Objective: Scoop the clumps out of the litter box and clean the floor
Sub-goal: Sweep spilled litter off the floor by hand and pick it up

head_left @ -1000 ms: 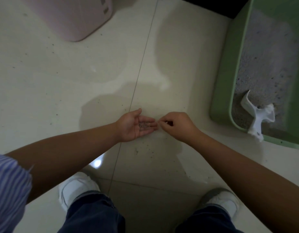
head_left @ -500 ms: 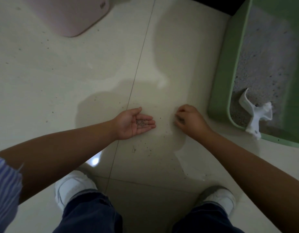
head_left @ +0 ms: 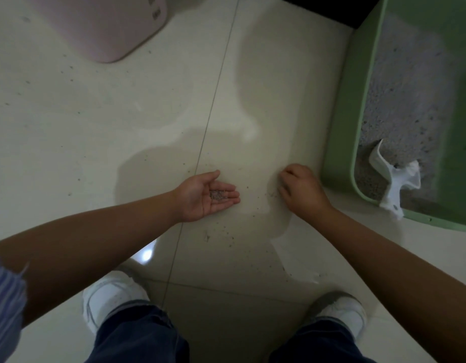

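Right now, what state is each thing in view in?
left hand: palm up, cupping grey litter grains
right hand: fingers curled down on the floor, picking at grains
litter box: open, litter inside
white scoop: lying in the box, handle over the rim
floor: grains scattered

On my feed both forearms are bare from the elbow down to the left hand (head_left: pixel 204 196) and right hand (head_left: pixel 301 191). At the left upper arm I see a short blue-and-white striped fabric sleeve (head_left: pixel 5 307). Below are dark navy denim trousers (head_left: pixel 137 334) and low white sneakers with grey edging (head_left: pixel 111 297).
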Available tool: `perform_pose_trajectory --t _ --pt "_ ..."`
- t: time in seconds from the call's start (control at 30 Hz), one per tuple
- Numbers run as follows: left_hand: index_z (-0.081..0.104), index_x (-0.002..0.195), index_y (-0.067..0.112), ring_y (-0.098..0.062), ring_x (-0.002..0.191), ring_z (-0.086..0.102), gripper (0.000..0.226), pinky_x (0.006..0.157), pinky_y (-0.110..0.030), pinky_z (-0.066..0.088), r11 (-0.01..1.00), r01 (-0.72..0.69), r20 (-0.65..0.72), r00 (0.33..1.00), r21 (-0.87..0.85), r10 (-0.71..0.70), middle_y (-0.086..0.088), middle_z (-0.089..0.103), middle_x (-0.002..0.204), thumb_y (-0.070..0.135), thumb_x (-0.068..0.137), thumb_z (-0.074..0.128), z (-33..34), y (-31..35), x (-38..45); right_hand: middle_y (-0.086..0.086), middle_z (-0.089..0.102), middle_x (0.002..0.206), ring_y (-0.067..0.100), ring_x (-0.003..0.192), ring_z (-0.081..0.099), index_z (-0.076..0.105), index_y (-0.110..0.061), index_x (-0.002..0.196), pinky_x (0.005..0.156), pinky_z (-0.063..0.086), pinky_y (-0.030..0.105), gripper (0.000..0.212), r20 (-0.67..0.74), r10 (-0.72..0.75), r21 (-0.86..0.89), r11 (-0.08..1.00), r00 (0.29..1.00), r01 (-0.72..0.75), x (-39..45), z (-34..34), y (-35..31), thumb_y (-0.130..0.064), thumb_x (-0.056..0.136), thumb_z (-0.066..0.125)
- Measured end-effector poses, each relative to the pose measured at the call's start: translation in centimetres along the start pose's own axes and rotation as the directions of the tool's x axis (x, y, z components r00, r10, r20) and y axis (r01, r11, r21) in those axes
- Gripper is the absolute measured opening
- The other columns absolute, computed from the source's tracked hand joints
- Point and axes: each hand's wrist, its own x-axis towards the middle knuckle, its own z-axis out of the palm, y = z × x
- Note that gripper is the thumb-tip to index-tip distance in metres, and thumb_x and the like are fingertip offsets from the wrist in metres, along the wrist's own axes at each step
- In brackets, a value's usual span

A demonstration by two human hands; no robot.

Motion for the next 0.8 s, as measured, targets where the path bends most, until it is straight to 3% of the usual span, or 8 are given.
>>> perform_pose_trajectory --t 0.13,0.27,0.33,0.5,0.57,0.63,0.7,0.8 --pt "0.059 0.083 -0.007 -0.023 0.057 0.071 0.049 0.056 -0.025 0.057 1.0 -0.002 0.002 1.0 -0.002 0.002 -0.017 0.07 0.063 0.031 0.099 0.033 -0.1 0.0 0.0 0.018 0.061 0.063 0.033 0.056 0.06 0.064 0.005 0.06 0.053 0.05 0.026 0.014 0.025 -0.051 -0.032 0.998 0.998 0.052 -1.7 0.9 -0.2 -0.002 0.069 0.056" --pt "0.058 0.083 -0.006 -0.022 0.056 0.071 0.048 0.055 -0.024 0.057 1.0 -0.002 0.005 1.0 0.007 0.002 -0.015 0.07 0.062 0.031 0.099 0.032 0.1 -0.1 0.0 0.017 0.063 0.064 0.031 0.057 0.062 0.066 0.003 0.061 0.064 0.035 0.026 0.034 -0.025 -0.096 -0.026 0.995 0.995 0.095 -1.4 0.8 0.1 -0.017 0.076 0.042" --pt "0.062 0.079 -0.006 -0.022 0.056 0.071 0.051 0.054 -0.024 0.057 1.0 -0.002 0.006 1.0 0.006 0.002 -0.016 0.07 0.062 0.031 0.099 0.032 0.0 -0.1 0.1 0.018 0.065 0.068 0.032 0.06 0.063 0.067 0.005 0.066 0.066 0.042 0.027 0.034 -0.067 -0.146 -0.025 0.989 0.987 0.145 -0.7 0.6 -0.7 -0.016 0.076 0.042" --pt "0.071 0.055 -0.004 -0.024 0.058 0.071 0.067 0.054 -0.026 0.057 1.0 -0.008 0.017 1.0 -0.02 0.009 -0.018 0.07 0.063 0.03 0.099 0.034 -0.4 -0.2 0.4 0.014 0.056 0.108 0.026 0.103 0.051 0.06 -0.001 0.101 0.084 0.039 0.024 0.022 0.122 -0.061 0.032 0.998 0.991 0.058 -0.1 2.1 -0.6 -0.009 0.092 0.041" --pt "0.071 0.055 -0.004 -0.024 0.058 0.071 0.067 0.055 -0.026 0.058 1.0 -0.009 0.017 1.0 -0.018 0.009 -0.018 0.07 0.063 0.03 0.098 0.034 -0.4 -0.3 0.4 0.016 0.061 0.094 0.03 0.091 0.058 0.064 0.003 0.087 0.077 0.046 0.025 0.013 0.139 -0.02 0.04 0.999 0.99 0.014 -0.4 1.7 -0.5 0.0 0.083 0.052" --pt "0.071 0.055 -0.005 -0.024 0.058 0.071 0.067 0.055 -0.026 0.058 1.0 -0.012 0.015 1.0 -0.017 0.012 -0.018 0.07 0.063 0.03 0.098 0.035 -0.5 -0.3 0.5 0.018 0.065 0.069 0.033 0.065 0.064 0.065 0.005 0.063 0.059 0.054 0.025 0.003 0.071 -0.124 0.032 0.992 0.99 0.122 -0.9 1.6 0.2 0.006 0.061 0.068" --pt "0.071 0.055 -0.005 -0.024 0.058 0.071 0.067 0.055 -0.026 0.058 1.0 -0.014 0.013 1.0 -0.017 0.014 -0.018 0.07 0.063 0.03 0.099 0.035 -0.5 -0.3 0.5 0.015 0.064 0.059 0.03 0.053 0.063 0.064 0.002 0.052 0.05 0.054 0.022 0.015 0.091 -0.135 -0.024 0.99 0.987 0.137 -1.3 1.2 0.9 0.01 0.05 0.077" --pt "0.071 0.054 -0.004 -0.024 0.058 0.071 0.067 0.054 -0.026 0.057 1.0 -0.012 0.018 1.0 -0.015 0.013 -0.017 0.07 0.063 0.03 0.098 0.035 -0.5 -0.3 0.6 0.015 0.064 0.06 0.03 0.055 0.063 0.065 0.001 0.055 0.059 0.044 0.028 0.013 -0.017 -0.13 -0.056 0.99 0.991 0.129 -1.9 0.4 1.3 -0.003 0.067 0.064"
